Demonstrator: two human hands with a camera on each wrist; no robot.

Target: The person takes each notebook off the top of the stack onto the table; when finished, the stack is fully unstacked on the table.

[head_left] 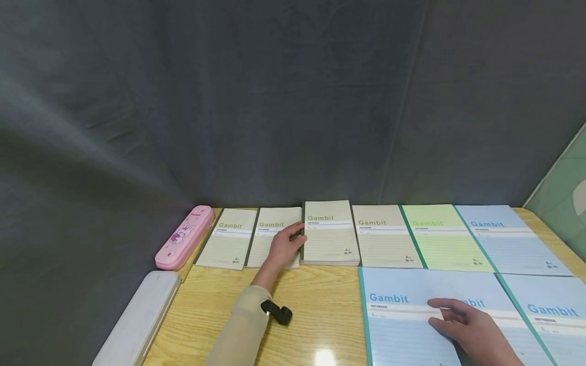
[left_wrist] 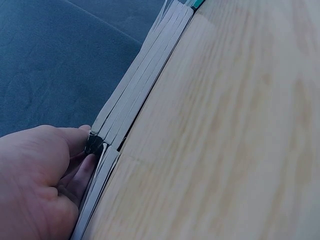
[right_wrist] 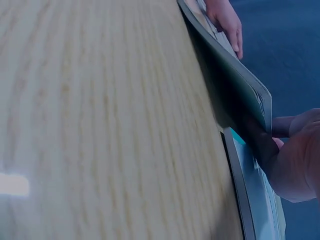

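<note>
Fingers of the person's left hand [head_left: 285, 247] were curled against the left edge of a thick beige notebook stack [head_left: 330, 234] at the back of the wooden table [head_left: 302, 305], thumb and fingertips [left_wrist: 89, 131] pinching the dark spine corner, as the left wrist view showed close up. That stack sat in the back row, slightly raised above its neighbours, with the hand resting partly on the beige notebook [head_left: 273, 239] just to its left. Her or his right hand [head_left: 473, 328] lay nearer the front edge, fingers spread fairly flat on top of a blue notebook [head_left: 403, 315], though the right wrist view showed the fingers [right_wrist: 292, 160] tucked under the lifted edge of a cover, so the hold looked like a loose grip on that edge. Another blue notebook [head_left: 554, 315] lay just beside it to the right, overlapping. Along the back row, further out, ran another beige notebook [head_left: 227, 245] at the far left, one more beige one [head_left: 384, 236] right of the stack, then a green notebook [head_left: 439, 236] and a light blue one [head_left: 505, 236]. A pink pencil case [head_left: 184, 237] lay at the table's left corner, with a white case [head_left: 137, 320] nearer along the same side. Dark grey cloth [head_left: 274, 101] hung behind everything.
</note>
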